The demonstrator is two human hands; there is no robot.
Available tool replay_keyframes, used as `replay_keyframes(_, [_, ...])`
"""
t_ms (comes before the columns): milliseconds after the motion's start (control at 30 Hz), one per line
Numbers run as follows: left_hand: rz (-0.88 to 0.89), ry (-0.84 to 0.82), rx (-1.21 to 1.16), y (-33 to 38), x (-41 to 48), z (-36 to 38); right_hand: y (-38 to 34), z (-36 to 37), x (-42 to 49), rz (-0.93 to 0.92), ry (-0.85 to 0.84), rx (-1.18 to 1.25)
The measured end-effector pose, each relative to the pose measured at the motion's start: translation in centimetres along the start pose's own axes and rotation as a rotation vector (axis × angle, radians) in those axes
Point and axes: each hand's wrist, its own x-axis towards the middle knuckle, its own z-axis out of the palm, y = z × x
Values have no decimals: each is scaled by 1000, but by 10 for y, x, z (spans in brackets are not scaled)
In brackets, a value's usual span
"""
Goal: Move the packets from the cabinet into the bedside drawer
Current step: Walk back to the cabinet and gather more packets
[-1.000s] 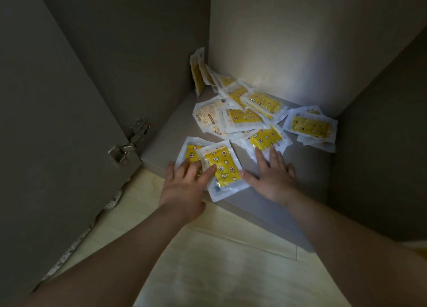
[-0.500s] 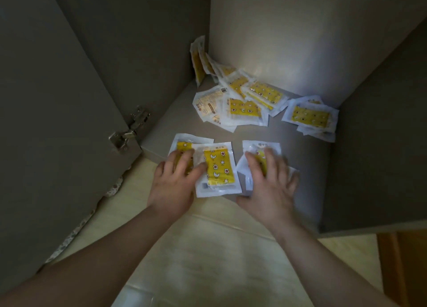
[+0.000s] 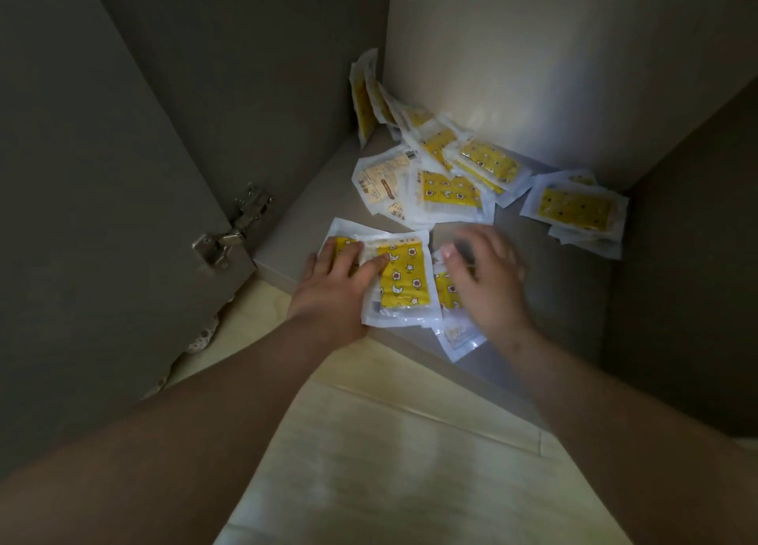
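Note:
Several yellow-and-white packets lie on the cabinet floor (image 3: 545,298). My left hand (image 3: 336,282) rests flat on a packet at the front left, its thumb on the yellow star packet (image 3: 404,284) beside it. My right hand (image 3: 484,278), blurred by motion, lies with spread fingers over more packets (image 3: 455,331) at the front edge, pressed against the star packet's right side. A loose heap of packets (image 3: 447,187) lies at the back, some leaning upright in the corner (image 3: 363,97). Another small stack (image 3: 574,210) sits at the back right.
The open cabinet door (image 3: 102,216) with its metal hinge (image 3: 229,233) stands on the left. The cabinet's right wall (image 3: 689,257) closes off that side. Pale wood flooring (image 3: 369,442) lies below the cabinet's front edge.
My right hand has slid its packets leftward against the star packet under my left hand. The left hand has stayed on its packets near the front edge.

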Motion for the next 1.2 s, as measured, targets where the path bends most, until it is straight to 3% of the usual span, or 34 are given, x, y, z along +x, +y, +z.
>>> replay_keyframes(100, [20, 0, 8, -2, 5, 0, 4, 3, 44, 71, -213, -285])
replay_keyframes(200, [28, -39, 19, -7, 4, 3, 18, 10, 53, 138, -388, -416])
replay_keyframes(533, [-18, -21, -1, -8, -1, 7, 19, 9, -48, 172, -345, -442])
replay_keyframes(767, [40, 19, -48, 9, -17, 9, 19, 9, -54, -49, -284, -604])
replay_keyframes(867, [47, 20, -61, 16, -16, 5, 19, -5, -31, -108, -412, -702])
replay_keyframes(967, [32, 48, -58, 13, -16, 5, 9, -4, -18, -100, -494, -567])
replay_keyframes(1100, [75, 98, -117, 1, -28, 18, 8, 19, -49, -150, -269, -505])
replay_keyframes(1200, [202, 267, -146, -10, -31, 26, 14, 33, -66, -240, -27, -429])
